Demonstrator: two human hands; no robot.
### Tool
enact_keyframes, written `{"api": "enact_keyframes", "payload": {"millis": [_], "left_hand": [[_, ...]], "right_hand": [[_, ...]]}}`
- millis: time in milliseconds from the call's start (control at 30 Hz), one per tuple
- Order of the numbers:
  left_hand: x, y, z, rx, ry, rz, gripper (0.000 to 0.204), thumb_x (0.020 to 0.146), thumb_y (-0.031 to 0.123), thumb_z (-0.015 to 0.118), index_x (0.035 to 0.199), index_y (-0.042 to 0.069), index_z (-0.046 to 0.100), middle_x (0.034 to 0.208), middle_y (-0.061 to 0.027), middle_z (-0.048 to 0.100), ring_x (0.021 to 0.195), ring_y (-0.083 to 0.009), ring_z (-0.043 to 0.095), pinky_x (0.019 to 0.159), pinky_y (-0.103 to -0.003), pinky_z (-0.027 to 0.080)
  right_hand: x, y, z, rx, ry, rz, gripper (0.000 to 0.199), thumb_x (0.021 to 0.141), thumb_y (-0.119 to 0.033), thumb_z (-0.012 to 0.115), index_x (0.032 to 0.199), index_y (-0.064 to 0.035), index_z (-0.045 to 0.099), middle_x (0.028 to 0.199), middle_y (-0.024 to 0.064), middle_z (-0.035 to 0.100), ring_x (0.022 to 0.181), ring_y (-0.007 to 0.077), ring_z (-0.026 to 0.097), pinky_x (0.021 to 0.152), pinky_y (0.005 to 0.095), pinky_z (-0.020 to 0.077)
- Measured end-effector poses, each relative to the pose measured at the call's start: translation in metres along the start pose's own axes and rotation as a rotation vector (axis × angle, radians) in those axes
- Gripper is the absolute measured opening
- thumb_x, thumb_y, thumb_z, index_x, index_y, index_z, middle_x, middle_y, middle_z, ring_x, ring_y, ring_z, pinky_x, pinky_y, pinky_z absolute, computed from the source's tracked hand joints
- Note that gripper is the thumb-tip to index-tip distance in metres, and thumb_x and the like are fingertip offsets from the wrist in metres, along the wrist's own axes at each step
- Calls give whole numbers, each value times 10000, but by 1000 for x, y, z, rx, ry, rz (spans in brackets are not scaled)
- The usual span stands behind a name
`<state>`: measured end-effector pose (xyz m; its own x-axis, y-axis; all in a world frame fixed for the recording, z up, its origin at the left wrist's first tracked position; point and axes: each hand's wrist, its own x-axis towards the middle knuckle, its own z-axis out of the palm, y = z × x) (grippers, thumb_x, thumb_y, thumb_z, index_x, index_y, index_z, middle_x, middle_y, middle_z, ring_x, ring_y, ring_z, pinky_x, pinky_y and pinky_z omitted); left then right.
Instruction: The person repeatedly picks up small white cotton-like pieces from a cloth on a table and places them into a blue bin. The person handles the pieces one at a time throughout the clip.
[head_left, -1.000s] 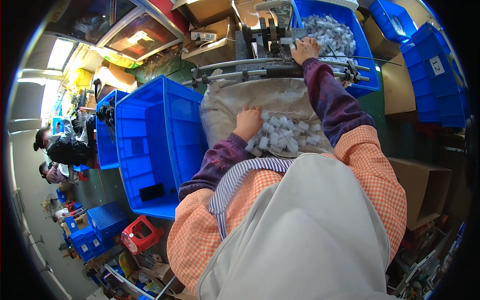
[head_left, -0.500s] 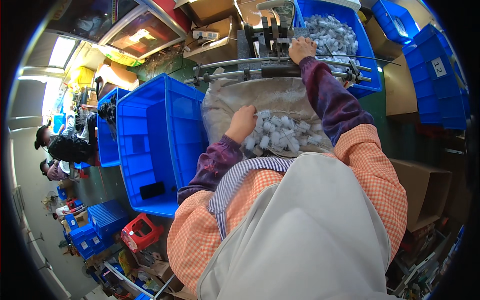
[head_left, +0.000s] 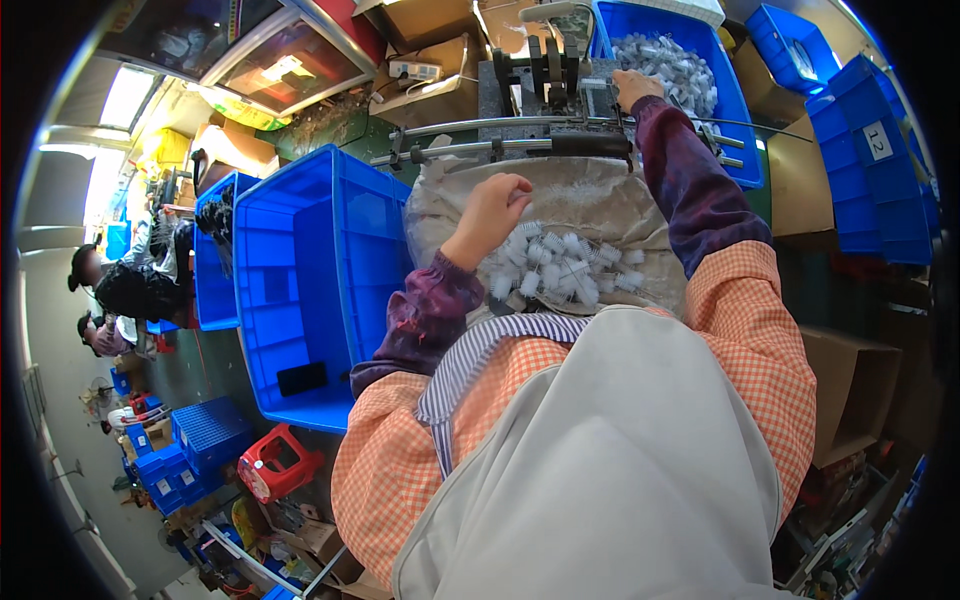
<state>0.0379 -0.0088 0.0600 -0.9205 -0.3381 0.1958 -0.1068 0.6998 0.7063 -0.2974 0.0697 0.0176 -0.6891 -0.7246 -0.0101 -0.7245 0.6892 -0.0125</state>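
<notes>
The left hand half-curls near white brushes; the right hand bends beside the machine; whether either grips anything, I cannot tell.

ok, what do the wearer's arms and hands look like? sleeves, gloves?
No gloves on the left hand or right hand. Mottled dark purple sleeves cover the forearms, with reddish marks on the left one. Above them, orange-and-white checked sleeves.

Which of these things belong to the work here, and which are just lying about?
Seem part of the work:
white bristly pieces on the pale cloth, near the left hand
dark machine, at the right hand
blue bin of similar-looking pieces

Seem just lying about:
red stool
open cardboard box, right
dark flat slab
</notes>
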Motion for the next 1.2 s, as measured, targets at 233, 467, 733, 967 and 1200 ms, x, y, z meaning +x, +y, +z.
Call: {"api": "enact_keyframes", "payload": {"millis": [233,467,733,967,1200], "left_hand": [[-2,4,9,-59,-53,-20,169,739,59,625,898,5,606,832,-139,606,703,-245,602,632,-298,474],[4,7,13,-174,-18,-35,159,745,50,625,896,3,607,860,-126,605,733,-229,607,642,-285,490],[31,27,38,-370,211,66,111,745,-14,601,855,-2,605,901,-116,570,748,-221,603,616,-278,489],[28,16,42,-308,176,-78,372,748,81,652,1093,32,522,1061,-134,530,943,-230,574,752,-332,496],[-26,-34,78,507,-317,-201,371,736,260,653,1032,53,566,1080,-171,531,1001,-319,525,795,-428,437]], "right_hand": [[28,18,-19,-5,-335,-10,307,779,-226,511,1041,-112,622,1088,145,599,994,299,585,831,440,459],[1,92,-24,41,94,529,339,803,-273,509,1093,-118,590,1119,142,582,1037,308,559,851,437,453],[-118,-25,-39,878,-81,-556,300,850,-176,536,1121,-51,558,948,133,618,840,202,586,763,316,450],[-107,-48,-12,1004,-148,-542,189,833,-115,517,982,-20,587,905,171,609,836,232,591,745,322,446],[-26,-23,19,301,441,-88,138,795,-177,533,893,-110,603,922,79,595,925,295,528,783,389,428]]}}
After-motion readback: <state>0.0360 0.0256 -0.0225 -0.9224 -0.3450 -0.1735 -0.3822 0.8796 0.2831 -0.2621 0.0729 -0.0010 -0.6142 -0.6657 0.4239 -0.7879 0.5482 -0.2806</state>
